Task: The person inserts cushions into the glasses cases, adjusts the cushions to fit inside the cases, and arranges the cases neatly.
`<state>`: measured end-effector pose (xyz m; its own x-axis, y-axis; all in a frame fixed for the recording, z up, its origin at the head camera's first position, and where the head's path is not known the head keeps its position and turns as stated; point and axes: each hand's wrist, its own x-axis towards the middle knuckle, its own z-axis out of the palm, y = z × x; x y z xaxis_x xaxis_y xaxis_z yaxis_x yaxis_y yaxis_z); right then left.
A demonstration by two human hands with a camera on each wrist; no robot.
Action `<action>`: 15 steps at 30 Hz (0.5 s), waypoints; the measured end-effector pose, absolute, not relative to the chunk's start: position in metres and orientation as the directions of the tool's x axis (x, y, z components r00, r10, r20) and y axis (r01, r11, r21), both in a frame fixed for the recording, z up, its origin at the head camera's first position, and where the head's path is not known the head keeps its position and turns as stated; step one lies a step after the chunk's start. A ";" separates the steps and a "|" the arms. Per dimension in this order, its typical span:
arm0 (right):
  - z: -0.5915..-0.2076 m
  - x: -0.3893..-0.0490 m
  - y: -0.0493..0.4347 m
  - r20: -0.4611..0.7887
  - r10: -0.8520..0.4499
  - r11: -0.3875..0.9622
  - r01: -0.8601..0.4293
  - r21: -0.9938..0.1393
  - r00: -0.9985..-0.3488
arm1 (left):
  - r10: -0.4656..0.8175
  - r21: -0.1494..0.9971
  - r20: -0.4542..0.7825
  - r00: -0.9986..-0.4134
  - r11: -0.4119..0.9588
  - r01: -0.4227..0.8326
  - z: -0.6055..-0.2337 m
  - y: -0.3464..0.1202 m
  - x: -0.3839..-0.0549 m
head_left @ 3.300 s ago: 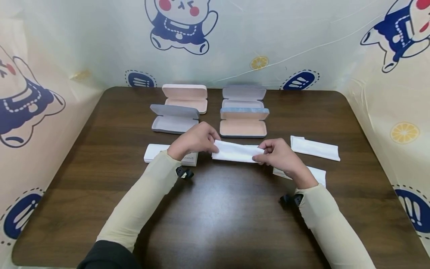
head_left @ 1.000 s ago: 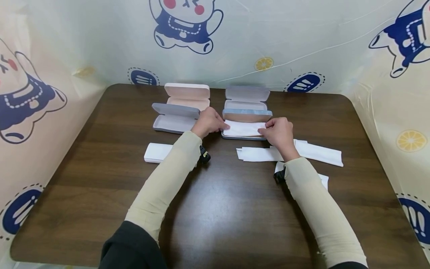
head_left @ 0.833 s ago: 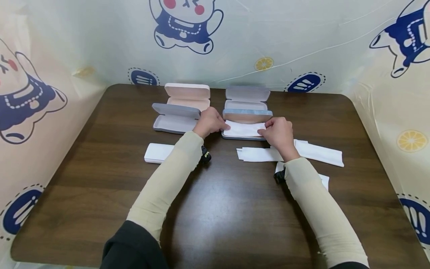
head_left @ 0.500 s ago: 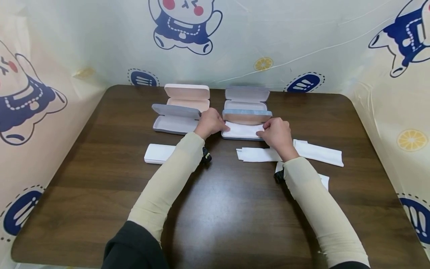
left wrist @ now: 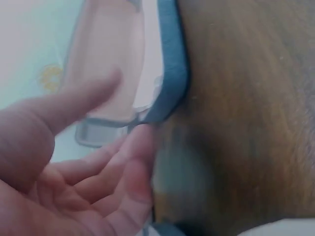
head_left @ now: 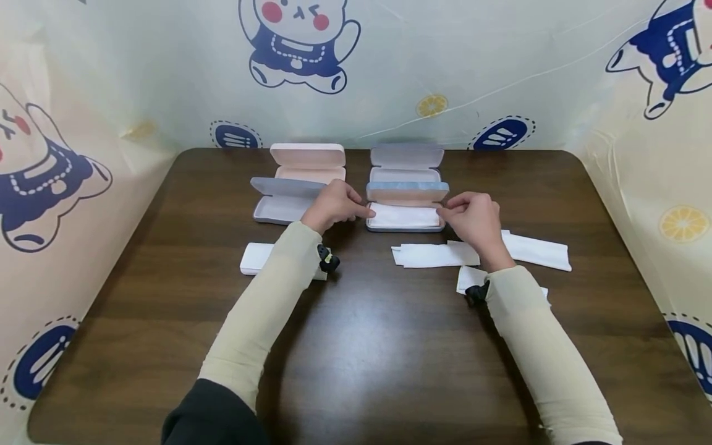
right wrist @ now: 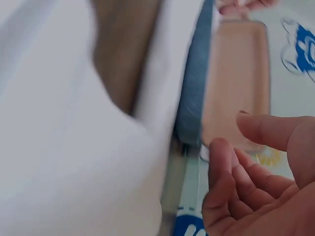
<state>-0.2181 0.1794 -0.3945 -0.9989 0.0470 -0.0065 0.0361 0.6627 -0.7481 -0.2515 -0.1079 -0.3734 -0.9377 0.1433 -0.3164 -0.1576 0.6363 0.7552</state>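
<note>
My blue glasses case (head_left: 405, 207) sits open mid-table, peach-lined lid upright, a folded white cloth (head_left: 405, 216) lying inside. My left hand (head_left: 332, 204) and right hand (head_left: 474, 217) rest loose-fingered at its ends, gripping nothing. I can read no writing.

White box (head_left: 251, 258) half hidden by left sleeve — wrist views blurred.

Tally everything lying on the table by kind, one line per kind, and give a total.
Open glasses cases: 4
White folded cloths: 4, one inside the front right case, three on the table by the right hand
White box, partly behind the left forearm: 1
Total: 9
</note>
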 end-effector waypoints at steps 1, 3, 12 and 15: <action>-0.393 -0.218 0.183 -0.022 0.057 0.644 0.054 -0.763 -0.998 | 0.161 0.777 -0.337 -0.927 0.604 -0.178 -0.371 -0.110 -0.250; -0.391 -0.219 0.189 -0.053 0.069 0.613 0.084 -0.786 -0.996 | 0.189 0.808 -0.368 -0.910 0.549 -0.213 -0.367 -0.113 -0.248; -0.385 -0.234 0.197 -0.333 -0.073 0.503 0.254 -0.826 -0.940 | 0.210 0.812 -0.416 -0.885 0.524 -0.257 -0.367 -0.107 -0.252; -0.384 -0.238 0.193 -0.385 -0.101 0.525 0.279 -0.804 -0.917 | 0.194 0.804 -0.415 -0.889 0.535 -0.258 -0.369 -0.103 -0.253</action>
<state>-0.2381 0.1933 -0.3842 -0.9174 -0.1011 -0.3848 0.2794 0.5248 -0.8040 -0.2534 -0.1027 -0.3690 -0.8891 0.1938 -0.4147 -0.2585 0.5351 0.8042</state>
